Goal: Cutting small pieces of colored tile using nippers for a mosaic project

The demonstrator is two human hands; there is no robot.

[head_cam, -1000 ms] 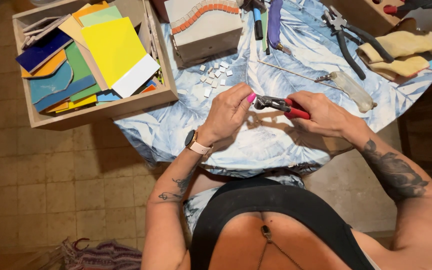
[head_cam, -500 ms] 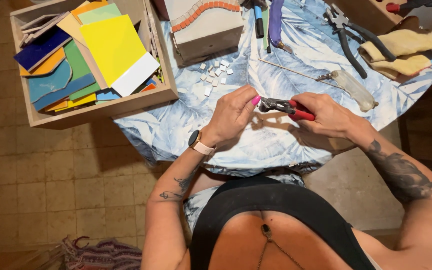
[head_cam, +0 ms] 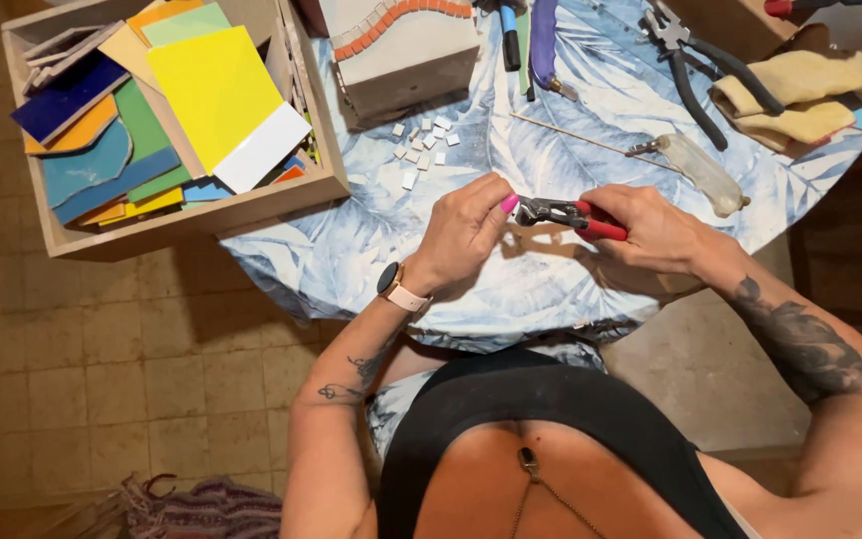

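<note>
My right hand (head_cam: 655, 230) grips the red handles of a pair of tile nippers (head_cam: 563, 214), whose dark jaws point left. My left hand (head_cam: 461, 235), with a watch on the wrist, has its fingers pinched at the jaws; whatever small piece it holds there is hidden by the fingertips. Both hands hover over a round table covered with a blue and white leaf-print cloth (head_cam: 351, 260). Several small white tile bits (head_cam: 421, 145) lie on the cloth just beyond my left hand.
A wooden box (head_cam: 187, 215) of coloured tile sheets stands at the left. A grey block with an orange mosaic stripe (head_cam: 401, 40) sits at the back. Black pliers (head_cam: 695, 75), yellow gloves (head_cam: 800, 95), a clear tube (head_cam: 700, 175) and a thin stick lie to the right.
Both hands with the nippers have drifted slightly right and up in view. The grip looks the same.
</note>
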